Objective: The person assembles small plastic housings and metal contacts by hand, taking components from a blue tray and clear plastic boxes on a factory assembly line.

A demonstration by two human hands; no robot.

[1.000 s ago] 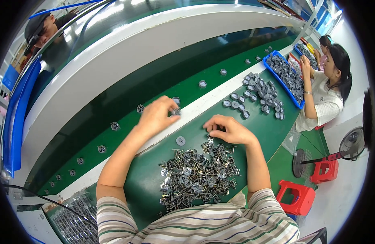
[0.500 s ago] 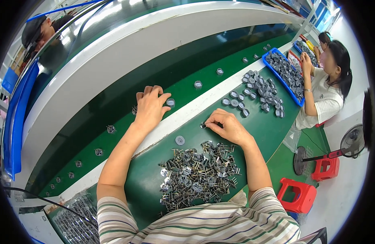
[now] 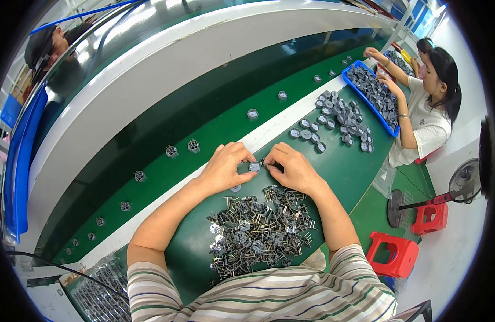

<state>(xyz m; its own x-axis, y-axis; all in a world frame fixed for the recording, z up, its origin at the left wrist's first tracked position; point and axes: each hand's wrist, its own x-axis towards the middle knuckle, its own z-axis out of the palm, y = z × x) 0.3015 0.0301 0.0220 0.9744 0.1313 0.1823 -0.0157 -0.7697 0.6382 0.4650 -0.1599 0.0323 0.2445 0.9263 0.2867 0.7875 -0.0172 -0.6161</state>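
Note:
My left hand [image 3: 226,167] pinches a small grey plastic housing [image 3: 254,167] between thumb and fingers, above the green workbench [image 3: 188,236]. Close beside it, my right hand [image 3: 290,167] grips a small dark part with metal pins [image 3: 264,162], mostly covered by the fingertips. The two pieces are almost touching. A flat grey oval cap [image 3: 235,188] lies below my left hand, partly hidden by it. Nearer to me is a heap of metal-pinned parts [image 3: 258,236]. Several loose grey housings [image 3: 339,115] are grouped to the right of my hands.
Beyond a white rail [image 3: 322,92], a green belt [image 3: 220,126] carries spaced-out housings and pinned pieces [image 3: 193,146]. A blue tray [image 3: 393,130] full of grey housings stands at right by a co-worker [image 3: 427,107]. Red stools [image 3: 392,255] and a fan [image 3: 465,185] stand right.
My left hand has come back from the belt to the bench with a housing, and my right hand has moved slightly left towards it. Belt pieces have shifted down-left. The co-worker's arm now reaches out.

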